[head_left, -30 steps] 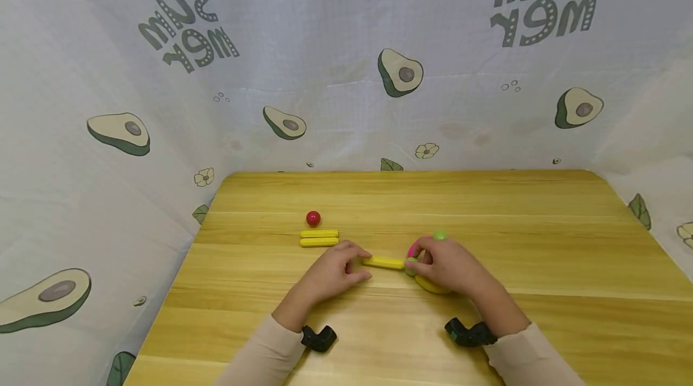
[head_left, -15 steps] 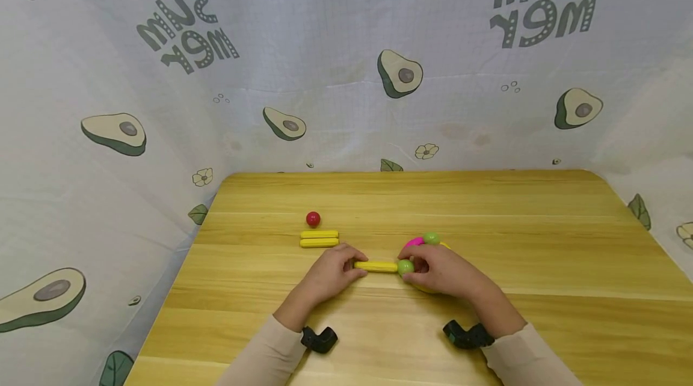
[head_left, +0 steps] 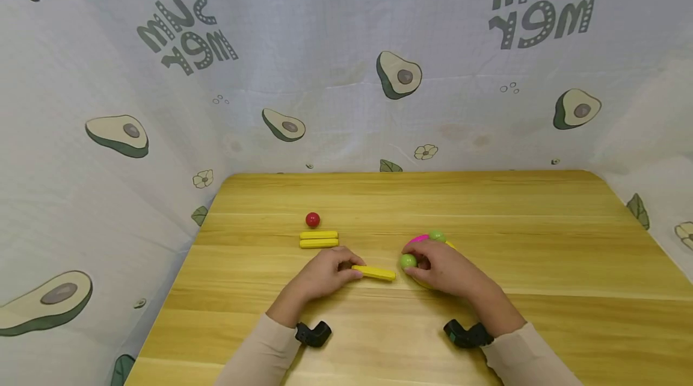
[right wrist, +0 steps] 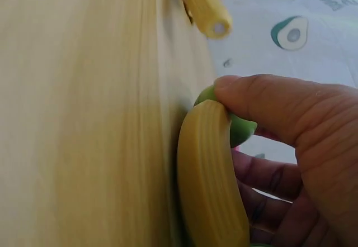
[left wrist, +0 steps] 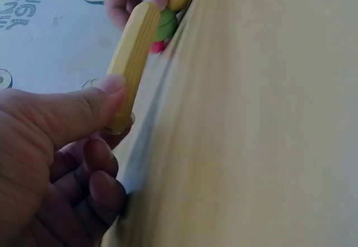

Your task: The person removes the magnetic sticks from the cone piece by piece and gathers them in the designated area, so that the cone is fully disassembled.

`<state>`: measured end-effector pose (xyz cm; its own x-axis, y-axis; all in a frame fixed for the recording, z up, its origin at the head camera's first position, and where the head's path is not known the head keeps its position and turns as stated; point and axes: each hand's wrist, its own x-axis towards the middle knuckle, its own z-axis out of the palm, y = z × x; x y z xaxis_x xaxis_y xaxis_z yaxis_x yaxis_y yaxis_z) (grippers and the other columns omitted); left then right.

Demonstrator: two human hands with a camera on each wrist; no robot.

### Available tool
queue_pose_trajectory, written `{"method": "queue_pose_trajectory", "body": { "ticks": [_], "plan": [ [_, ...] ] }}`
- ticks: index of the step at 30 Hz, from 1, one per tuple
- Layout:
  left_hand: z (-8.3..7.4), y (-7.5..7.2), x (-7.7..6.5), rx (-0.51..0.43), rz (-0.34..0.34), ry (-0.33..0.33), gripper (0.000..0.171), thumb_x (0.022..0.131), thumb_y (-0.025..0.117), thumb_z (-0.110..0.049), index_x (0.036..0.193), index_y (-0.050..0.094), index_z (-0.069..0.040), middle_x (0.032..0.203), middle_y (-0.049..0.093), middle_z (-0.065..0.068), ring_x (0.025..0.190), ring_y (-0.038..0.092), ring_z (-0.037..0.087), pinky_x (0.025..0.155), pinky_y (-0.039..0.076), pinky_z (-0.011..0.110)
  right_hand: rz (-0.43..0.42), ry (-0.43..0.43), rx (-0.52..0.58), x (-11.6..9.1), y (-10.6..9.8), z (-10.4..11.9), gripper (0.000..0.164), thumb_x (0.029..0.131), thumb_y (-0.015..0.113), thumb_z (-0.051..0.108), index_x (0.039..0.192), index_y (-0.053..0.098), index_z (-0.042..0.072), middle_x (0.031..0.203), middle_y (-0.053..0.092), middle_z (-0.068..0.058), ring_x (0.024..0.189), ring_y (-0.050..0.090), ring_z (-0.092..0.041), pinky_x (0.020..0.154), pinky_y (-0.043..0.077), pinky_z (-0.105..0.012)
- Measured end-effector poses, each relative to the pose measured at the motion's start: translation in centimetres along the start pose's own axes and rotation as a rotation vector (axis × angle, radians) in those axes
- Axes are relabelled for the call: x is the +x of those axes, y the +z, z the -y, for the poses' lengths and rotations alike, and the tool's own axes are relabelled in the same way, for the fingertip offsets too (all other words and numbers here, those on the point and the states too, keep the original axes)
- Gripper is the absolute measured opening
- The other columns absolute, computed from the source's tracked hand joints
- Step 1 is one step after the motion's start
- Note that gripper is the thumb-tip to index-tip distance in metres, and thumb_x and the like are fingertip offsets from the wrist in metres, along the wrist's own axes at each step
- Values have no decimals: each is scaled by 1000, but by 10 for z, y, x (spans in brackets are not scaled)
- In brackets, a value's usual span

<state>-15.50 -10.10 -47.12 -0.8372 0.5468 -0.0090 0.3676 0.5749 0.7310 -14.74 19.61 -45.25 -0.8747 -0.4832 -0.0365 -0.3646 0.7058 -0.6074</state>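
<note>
Between thumb and fingertips, my left hand (head_left: pixel 325 275) pinches one end of a straight, ridged yellow magnetic rod (head_left: pixel 379 273). Its free end points toward my right hand (head_left: pixel 452 267), with a gap between; a small pale metallic spot shows on that end in the right wrist view. My right thumb and fingers grip a light green ball (head_left: pixel 408 261). A curved yellow rod (right wrist: pixel 210 169) meets this ball, seen close in the right wrist view. Behind the right hand, a pink curved rod (head_left: pixel 417 238) and a second green ball (head_left: pixel 437 235) show, partly hidden by it.
Two straight yellow rods (head_left: pixel 319 243) lie side by side on the wooden table (head_left: pixel 514 223), beyond the left hand. A red ball (head_left: pixel 312 219) sits just behind them. A white cloth with avocado prints (head_left: pixel 335 31) hangs around the back and sides.
Half a second ago the straight rod's end was at the green ball; now it is apart, tilted, drawn slightly toward me. My left hand has closed onto the rod's end. The right hand keeps the ball.
</note>
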Motion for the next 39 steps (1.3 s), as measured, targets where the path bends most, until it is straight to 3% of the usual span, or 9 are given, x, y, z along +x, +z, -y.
{"method": "queue_pose_trajectory", "body": {
  "ticks": [3,8,12,16,24,31,39],
  "plan": [
    [4,-13,-4,-6,1,-42,19,96,73,-28,112,77,-18,95,68,-6,78,55,4,70,48,22,-16,27,-8,-1,0,-2,24,92,78,21,113,70,15,102,64,5,85,56,-5,77,52,-24],
    [13,-42,-11,1,-73,-144,14,91,78,-25,104,80,-20,90,70,-5,74,57,9,64,48,23,-11,15,1,0,-2,-3,25,92,78,24,114,69,16,101,64,6,86,57,-5,76,52,-25],
    [22,-59,-18,19,-125,-226,10,89,80,-24,98,80,-21,92,71,-4,76,57,11,67,48,24,-16,12,-1,-1,-3,-3,24,92,78,24,113,69,16,99,63,7,86,57,-7,76,52,-25],
    [28,-70,-24,28,-134,-303,8,89,81,-24,94,79,-19,92,72,-4,79,59,11,73,50,27,-19,15,5,-1,-3,-3,24,92,78,22,113,69,16,100,63,6,87,58,-7,77,52,-25],
    [33,-75,-27,17,-115,-361,10,87,82,-16,93,76,-12,90,72,0,81,63,12,75,52,29,-16,24,14,0,-2,-4,24,92,78,22,113,69,16,99,63,6,86,57,-6,77,52,-24],
    [33,-75,-26,99,-163,-376,10,85,83,-16,92,76,-12,91,73,0,80,62,12,73,51,28,-22,26,9,1,-2,-4,23,91,78,22,111,69,16,96,62,7,84,56,-9,75,50,-24],
    [33,-74,-26,106,-180,-374,17,84,85,-15,90,70,-11,87,69,1,77,60,13,70,49,28,-20,27,18,1,-2,-3,23,91,79,21,111,69,15,95,62,6,84,55,-10,74,50,-23]
  ]
}}
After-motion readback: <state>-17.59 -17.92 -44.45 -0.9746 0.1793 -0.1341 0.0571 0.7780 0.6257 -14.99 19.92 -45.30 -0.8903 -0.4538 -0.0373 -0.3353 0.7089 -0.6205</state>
